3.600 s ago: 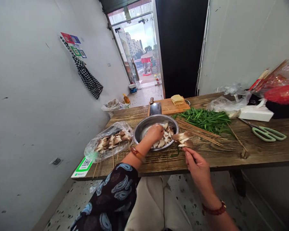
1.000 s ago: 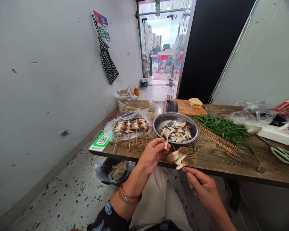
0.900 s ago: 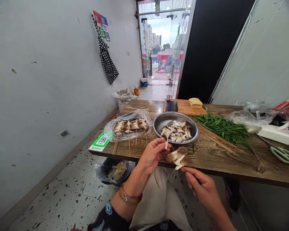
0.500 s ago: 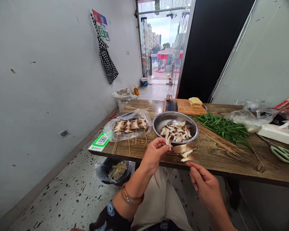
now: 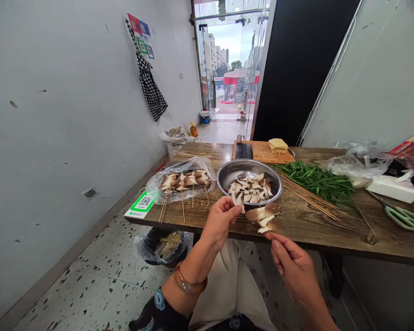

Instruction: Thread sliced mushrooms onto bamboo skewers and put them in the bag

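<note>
Between the thumb and fingers of my left hand (image 5: 222, 219) is a mushroom piece (image 5: 238, 198), pale with a brown edge. My right hand (image 5: 291, 259) pinches a thin wooden skewer (image 5: 271, 235) just below the mushroom pieces (image 5: 266, 217) threaded on it. Those pieces are brown and white, and sit close to the right of my left fingertips. Just beyond both hands stands a steel bowl (image 5: 224, 171) with many cut mushroom pieces (image 5: 251, 187) in it. Left of the bowl, several finished mushroom skewers (image 5: 185, 180) lie on a clear plastic bag (image 5: 207, 163).
Bare skewers (image 5: 308, 200) and green leafy vegetables (image 5: 317, 184) lie right of the bowl. A cleaver (image 5: 244, 151) and stacked tofu sheets (image 5: 278, 145) rest on a cutting board (image 5: 260, 154). Green-handled scissors (image 5: 405, 218) lie far right. A lined bin (image 5: 165, 248) stands below the table's left end.
The mushroom piece in my left hand has tilted and dropped slightly. Both hands keep their grip, and the view has shifted a little.
</note>
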{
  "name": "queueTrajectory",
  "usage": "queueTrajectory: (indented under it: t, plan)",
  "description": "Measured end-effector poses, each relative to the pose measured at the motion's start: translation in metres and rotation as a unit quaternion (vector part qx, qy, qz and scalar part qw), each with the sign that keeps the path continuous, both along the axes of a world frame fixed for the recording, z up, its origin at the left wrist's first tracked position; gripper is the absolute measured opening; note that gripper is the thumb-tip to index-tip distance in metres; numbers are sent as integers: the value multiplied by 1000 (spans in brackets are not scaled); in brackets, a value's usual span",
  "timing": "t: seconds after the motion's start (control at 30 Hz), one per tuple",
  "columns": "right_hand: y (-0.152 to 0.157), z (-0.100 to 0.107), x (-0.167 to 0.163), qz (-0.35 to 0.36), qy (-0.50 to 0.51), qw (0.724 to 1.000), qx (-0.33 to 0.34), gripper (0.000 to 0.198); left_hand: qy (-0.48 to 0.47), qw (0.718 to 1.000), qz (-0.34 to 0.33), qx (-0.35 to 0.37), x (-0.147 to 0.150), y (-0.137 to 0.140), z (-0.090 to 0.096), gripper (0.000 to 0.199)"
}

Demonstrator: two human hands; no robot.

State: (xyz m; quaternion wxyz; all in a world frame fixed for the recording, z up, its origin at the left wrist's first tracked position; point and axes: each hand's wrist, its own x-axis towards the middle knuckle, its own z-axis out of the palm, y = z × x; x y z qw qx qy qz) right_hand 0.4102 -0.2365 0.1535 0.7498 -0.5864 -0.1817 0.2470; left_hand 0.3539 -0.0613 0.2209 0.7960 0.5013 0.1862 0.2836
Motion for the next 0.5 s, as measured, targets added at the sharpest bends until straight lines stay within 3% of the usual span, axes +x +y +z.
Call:
queueTrajectory:
  t: [0.2,0.5]
  plan:
    - [-4,-2,-3,46,-12,998,-32,33,-1,999,-7,-41,1,5,-1,41]
    - [-2,4,-8,70,-26,996,-58,41,-22,997,-38,-64,5,0,6,31]
